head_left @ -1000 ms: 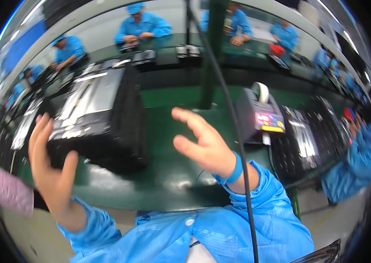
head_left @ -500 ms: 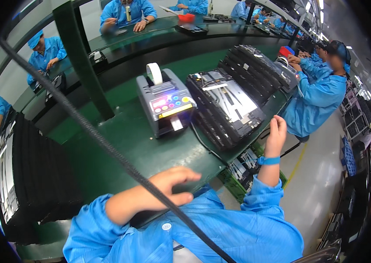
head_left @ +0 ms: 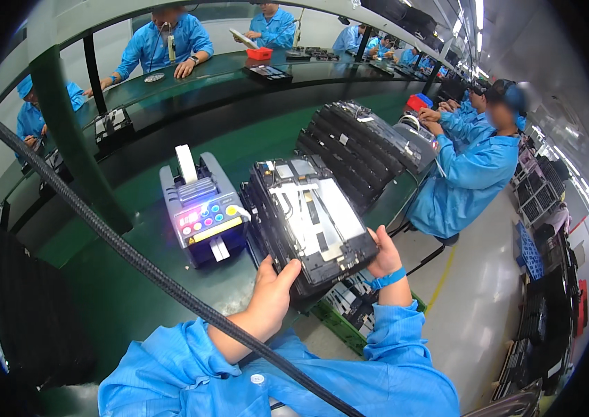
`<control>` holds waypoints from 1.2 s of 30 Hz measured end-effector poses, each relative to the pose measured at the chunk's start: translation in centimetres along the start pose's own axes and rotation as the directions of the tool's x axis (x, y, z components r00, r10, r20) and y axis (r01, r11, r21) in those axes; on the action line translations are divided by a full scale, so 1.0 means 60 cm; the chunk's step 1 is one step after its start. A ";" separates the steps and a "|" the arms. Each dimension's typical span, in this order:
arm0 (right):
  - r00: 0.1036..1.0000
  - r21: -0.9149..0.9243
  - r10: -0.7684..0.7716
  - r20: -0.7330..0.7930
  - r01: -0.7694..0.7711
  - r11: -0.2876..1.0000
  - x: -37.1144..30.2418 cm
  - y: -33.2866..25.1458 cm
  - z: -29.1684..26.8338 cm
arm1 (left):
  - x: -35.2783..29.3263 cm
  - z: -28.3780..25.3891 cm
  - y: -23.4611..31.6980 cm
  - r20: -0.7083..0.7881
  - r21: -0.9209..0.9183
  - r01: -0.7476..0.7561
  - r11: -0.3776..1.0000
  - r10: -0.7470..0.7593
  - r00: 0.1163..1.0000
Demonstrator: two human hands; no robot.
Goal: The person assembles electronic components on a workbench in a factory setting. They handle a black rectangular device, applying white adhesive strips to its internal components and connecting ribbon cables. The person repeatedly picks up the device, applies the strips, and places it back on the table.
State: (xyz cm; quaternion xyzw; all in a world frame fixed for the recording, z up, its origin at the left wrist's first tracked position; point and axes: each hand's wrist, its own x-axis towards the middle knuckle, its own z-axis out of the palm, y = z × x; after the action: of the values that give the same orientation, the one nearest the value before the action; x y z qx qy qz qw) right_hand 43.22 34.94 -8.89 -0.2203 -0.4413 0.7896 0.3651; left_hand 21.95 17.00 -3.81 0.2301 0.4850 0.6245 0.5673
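My left hand [head_left: 270,292] grips the near left corner of an opened black electronic device [head_left: 315,215], its thumb on top. At the near right corner, my right hand [head_left: 386,257], with a blue wrist strap, is closed round the edge. Silvery panels, a white strip and dark ribbon-like parts show on the device's upper face. It sits tilted over a stack of similar black units [head_left: 256,219]; whether it is fully lifted off them I cannot tell. Left of the stack stands a grey automatic tape dispenser [head_left: 200,208] with coloured buttons and a short piece of tape at its front.
A second stack of black units [head_left: 346,149] stands behind. Black units [head_left: 30,313] are piled at far left. Below the bench edge is a green crate [head_left: 336,326] of parts. A dark braided cable [head_left: 134,257] crosses the view. A co-worker [head_left: 471,167] sits at right.
Both hands, empty before, have come to the near corners of the top device and closed on it. The view has shifted, so the bench items appear lower and further left.
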 end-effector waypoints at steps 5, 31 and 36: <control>0.971 0.195 0.238 -0.010 -0.232 0.953 0.036 0.009 -0.026 | 0.056 -0.014 -0.059 -0.202 0.595 -0.185 0.782 0.369 0.907; 0.901 0.105 0.077 0.426 -0.134 0.985 -0.122 0.054 0.482 | -0.319 -0.228 0.091 -0.229 0.036 -0.663 0.748 0.652 0.723; 0.809 0.014 0.337 0.482 -0.392 0.920 -0.134 0.161 0.501 | -0.385 -0.299 0.028 -0.424 -0.017 -0.524 0.852 0.468 0.775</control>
State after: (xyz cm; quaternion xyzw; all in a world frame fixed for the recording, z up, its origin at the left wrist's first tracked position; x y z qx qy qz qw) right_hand 24.52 9.30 -1.52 -0.0817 -0.4205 0.8980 0.1005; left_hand 11.89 -10.49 -3.86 0.1772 0.4704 0.8167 0.2835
